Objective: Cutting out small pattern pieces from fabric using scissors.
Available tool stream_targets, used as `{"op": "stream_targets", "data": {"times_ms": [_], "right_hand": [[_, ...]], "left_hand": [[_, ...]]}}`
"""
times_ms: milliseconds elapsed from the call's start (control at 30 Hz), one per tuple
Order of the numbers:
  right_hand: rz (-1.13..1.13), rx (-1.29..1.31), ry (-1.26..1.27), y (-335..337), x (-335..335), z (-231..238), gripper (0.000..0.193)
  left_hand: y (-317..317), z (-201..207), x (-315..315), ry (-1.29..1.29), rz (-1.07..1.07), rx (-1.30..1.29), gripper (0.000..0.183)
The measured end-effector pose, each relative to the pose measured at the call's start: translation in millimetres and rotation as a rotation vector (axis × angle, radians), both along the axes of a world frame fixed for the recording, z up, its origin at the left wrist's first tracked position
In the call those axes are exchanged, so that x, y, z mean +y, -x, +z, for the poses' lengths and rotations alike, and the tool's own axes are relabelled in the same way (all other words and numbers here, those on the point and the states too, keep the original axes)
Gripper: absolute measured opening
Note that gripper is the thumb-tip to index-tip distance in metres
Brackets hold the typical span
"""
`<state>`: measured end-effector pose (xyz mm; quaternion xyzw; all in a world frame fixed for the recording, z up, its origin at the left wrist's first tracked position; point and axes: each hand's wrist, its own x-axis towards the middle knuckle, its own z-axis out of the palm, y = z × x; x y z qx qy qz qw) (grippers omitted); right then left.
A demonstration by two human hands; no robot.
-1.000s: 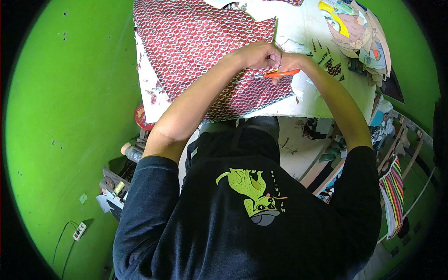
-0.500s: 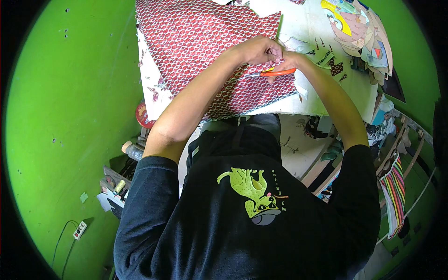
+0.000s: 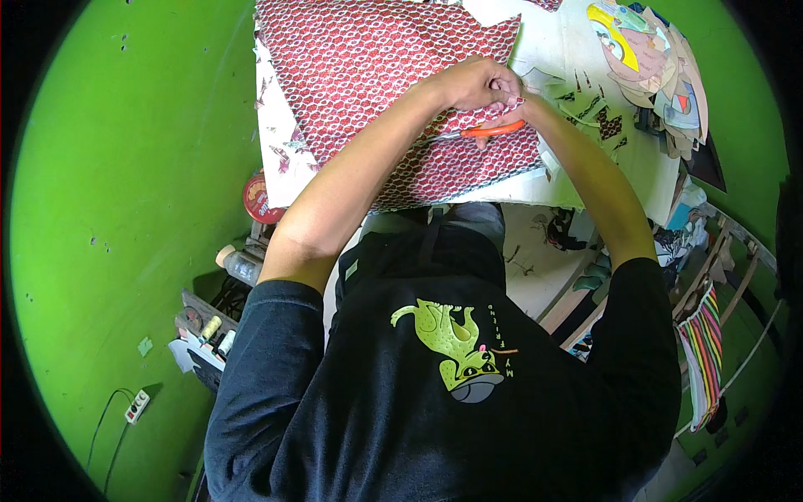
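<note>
A broad sheet of red cloth (image 3: 360, 58), covered in a pale, chain-like pattern, lies across the whitish bench (image 3: 648, 171). It looks thin and pliable; its far right corner ends in a sharp point, and its near edge runs close to the bench's edge. The left hand (image 3: 481, 85) has its fingers curled, its grip pinching a bit of the cloth. Just beside it, the right hand (image 3: 508, 115) has its grip around the smooth orange handle of the scissors (image 3: 493, 130), whose metal blades point left over the cloth; their tips are hard to make out.

The left forearm crosses above the cloth and hides part of it, while the left hand partly covers the right. Beyond the right wrist lie jagged dark patterned scraps (image 3: 609, 124) and, farther right, a heap of flat, curved card pieces (image 3: 661, 71), mostly tan. Left of the bench are a round red object (image 3: 263, 198) and a clear bottle (image 3: 242, 266). At lower right hangs a brightly striped cloth (image 3: 703, 360), near a wooden frame (image 3: 740, 289).
</note>
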<state>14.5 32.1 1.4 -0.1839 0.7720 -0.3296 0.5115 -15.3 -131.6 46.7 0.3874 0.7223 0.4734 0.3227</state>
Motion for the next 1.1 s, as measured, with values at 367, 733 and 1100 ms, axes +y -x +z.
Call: {"op": "stream_targets", "data": {"times_ms": [367,733,1100], "right_hand": [[0.054,0.021,-0.132,4.0,-25.7,-12.3,0.073],[0.099,0.033,-0.268,-0.1,-27.3,-29.6,0.079],[0.167,0.020,-0.210,9.3,-42.9,-7.8,0.078]], "left_hand": [[-3.2,-2.5,-7.2,-0.063,0.070,0.113,0.019],[-4.1,7.7,-6.1,-0.051,0.121,0.132,0.023],[-8.1,-5.9,-69.1,-0.052,0.193,0.417,0.082]]}}
